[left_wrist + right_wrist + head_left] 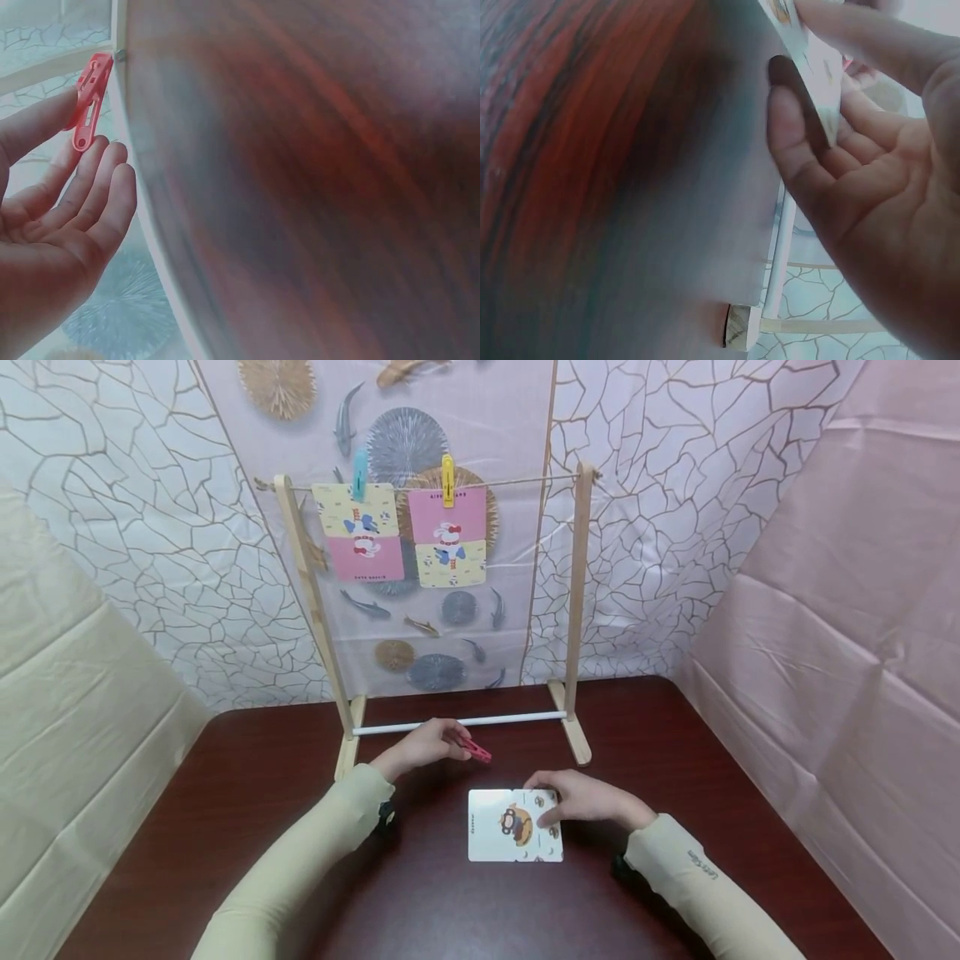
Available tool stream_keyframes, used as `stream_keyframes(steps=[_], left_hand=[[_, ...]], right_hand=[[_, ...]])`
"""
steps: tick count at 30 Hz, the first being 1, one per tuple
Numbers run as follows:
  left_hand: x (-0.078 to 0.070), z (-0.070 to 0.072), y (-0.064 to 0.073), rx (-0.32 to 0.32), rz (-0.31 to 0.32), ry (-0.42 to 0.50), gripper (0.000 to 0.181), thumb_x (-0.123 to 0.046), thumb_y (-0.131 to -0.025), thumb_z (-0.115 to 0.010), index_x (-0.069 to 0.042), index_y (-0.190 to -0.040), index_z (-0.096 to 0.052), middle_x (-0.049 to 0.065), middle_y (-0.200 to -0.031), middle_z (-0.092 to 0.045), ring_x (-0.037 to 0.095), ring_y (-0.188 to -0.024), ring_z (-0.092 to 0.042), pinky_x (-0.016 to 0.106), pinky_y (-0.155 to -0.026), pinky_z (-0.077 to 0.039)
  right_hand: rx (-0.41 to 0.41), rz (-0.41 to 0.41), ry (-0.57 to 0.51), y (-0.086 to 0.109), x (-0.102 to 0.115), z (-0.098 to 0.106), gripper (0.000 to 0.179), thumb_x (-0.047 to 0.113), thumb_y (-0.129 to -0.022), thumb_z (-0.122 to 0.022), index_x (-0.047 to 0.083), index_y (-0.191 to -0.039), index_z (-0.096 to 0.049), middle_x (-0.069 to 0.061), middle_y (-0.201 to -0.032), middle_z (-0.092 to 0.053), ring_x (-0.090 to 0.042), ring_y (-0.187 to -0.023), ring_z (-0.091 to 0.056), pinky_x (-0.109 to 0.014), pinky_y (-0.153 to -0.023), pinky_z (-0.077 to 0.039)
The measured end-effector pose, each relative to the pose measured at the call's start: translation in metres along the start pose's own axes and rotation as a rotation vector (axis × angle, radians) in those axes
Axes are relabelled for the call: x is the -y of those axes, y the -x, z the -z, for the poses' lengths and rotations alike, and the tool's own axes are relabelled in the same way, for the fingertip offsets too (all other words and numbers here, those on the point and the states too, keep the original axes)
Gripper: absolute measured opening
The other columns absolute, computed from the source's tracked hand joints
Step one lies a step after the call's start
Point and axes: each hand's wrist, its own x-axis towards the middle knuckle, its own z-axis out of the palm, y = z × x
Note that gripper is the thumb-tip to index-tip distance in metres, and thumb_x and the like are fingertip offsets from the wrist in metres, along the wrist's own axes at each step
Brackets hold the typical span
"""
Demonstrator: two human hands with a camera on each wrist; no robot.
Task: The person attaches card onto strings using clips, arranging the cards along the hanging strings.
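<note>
My left hand pinches a red clothespin between thumb and fingers, close to the white crossbar of a wooden stand. In the left wrist view the clothespin points up past the fingertips. My right hand grips the right side of a white card printed with a cartoon monkey, thumb on its face. From the right wrist view, fingers sit behind the card. Two pink and yellow cards, one on the left and one on the right, hang from a string.
The wooden stand holds the string between two posts, with a white bar low down. A blue clothespin and a yellow clothespin clip the hanging cards. Patterned cloth stands behind the dark table.
</note>
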Motion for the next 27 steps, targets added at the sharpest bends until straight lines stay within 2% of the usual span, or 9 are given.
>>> stream_keyframes(steps=[7, 11, 19, 27], left_hand=[[-0.009, 0.015, 0.006, -0.032, -0.025, -0.009, 0.029, -0.014, -0.087, -0.079, -0.002, -0.111, -0.068, 0.005, -0.098, -0.072, 0.016, -0.091, -0.067, 0.032, -0.082, -0.053], [-0.015, 0.024, 0.011, -0.051, -0.033, -0.043, 0.028, -0.017, -0.088, -0.079, -0.005, -0.111, -0.07, 0.003, -0.098, -0.072, 0.016, -0.091, -0.067, 0.032, -0.081, -0.052], [-0.026, 0.046, 0.015, -0.072, -0.048, -0.055, 0.032, -0.02, -0.089, -0.079, -0.006, -0.117, -0.07, 0.003, -0.103, -0.073, 0.017, -0.099, -0.067, 0.034, -0.087, -0.051], [-0.047, 0.068, 0.019, -0.098, -0.075, -0.005, 0.036, -0.018, -0.092, -0.075, -0.001, -0.122, -0.067, 0.009, -0.108, -0.071, 0.022, -0.101, -0.066, 0.037, -0.089, -0.051]], right_hand=[[-0.068, 0.035, -0.069, 0.005, 0.0, 0.006, 0.026, 0.012, -0.096, -0.066, 0.009, -0.122, -0.063, 0.002, -0.105, -0.069, -0.012, -0.091, -0.064, -0.029, -0.081, -0.051], [-0.094, 0.014, -0.115, 0.006, 0.001, 0.006, 0.023, 0.011, -0.1, -0.06, 0.01, -0.122, -0.064, 0.001, -0.106, -0.069, -0.014, -0.093, -0.064, -0.03, -0.083, -0.05], [-0.192, 0.023, -0.176, 0.004, 0.003, 0.011, 0.022, 0.011, -0.101, -0.057, 0.004, -0.122, -0.062, -0.007, -0.108, -0.069, -0.018, -0.092, -0.064, -0.032, -0.082, -0.051], [-0.318, -0.011, -0.211, 0.004, 0.009, 0.02, 0.024, 0.009, -0.1, -0.059, 0.0, -0.122, -0.06, -0.01, -0.107, -0.07, -0.018, -0.096, -0.064, -0.031, -0.085, -0.049]])
